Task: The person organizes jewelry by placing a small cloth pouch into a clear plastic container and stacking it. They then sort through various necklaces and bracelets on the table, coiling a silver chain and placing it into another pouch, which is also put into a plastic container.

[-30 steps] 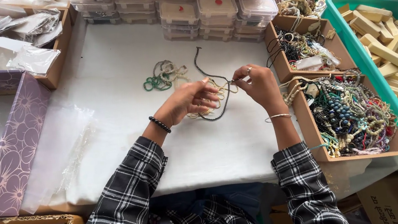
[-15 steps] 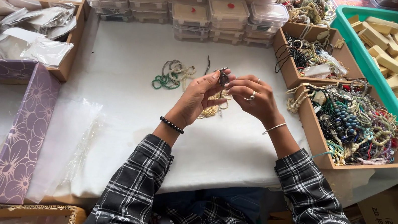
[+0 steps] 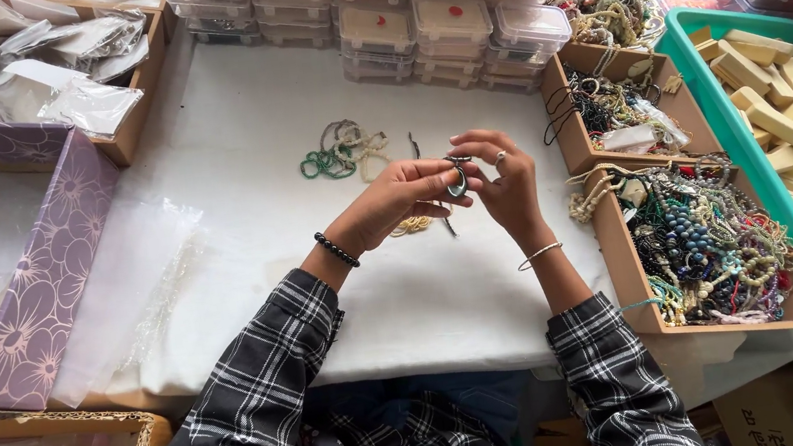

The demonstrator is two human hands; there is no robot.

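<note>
Both hands meet above the white worktop (image 3: 239,172): the left hand (image 3: 403,197) pinches a dark oval pendant (image 3: 458,182) while the right hand (image 3: 504,179) closes fingertips on its cord, steadying it. Green beads (image 3: 321,165) lie just beyond.

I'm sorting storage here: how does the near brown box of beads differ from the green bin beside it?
The brown box is cardboard and heaped with tangled, many-coloured bead strings; the green bin is plastic and holds loose pale rectangular blocks. The box lies nearer the right hand; the bin sits farther out. Both are open-topped.
</note>
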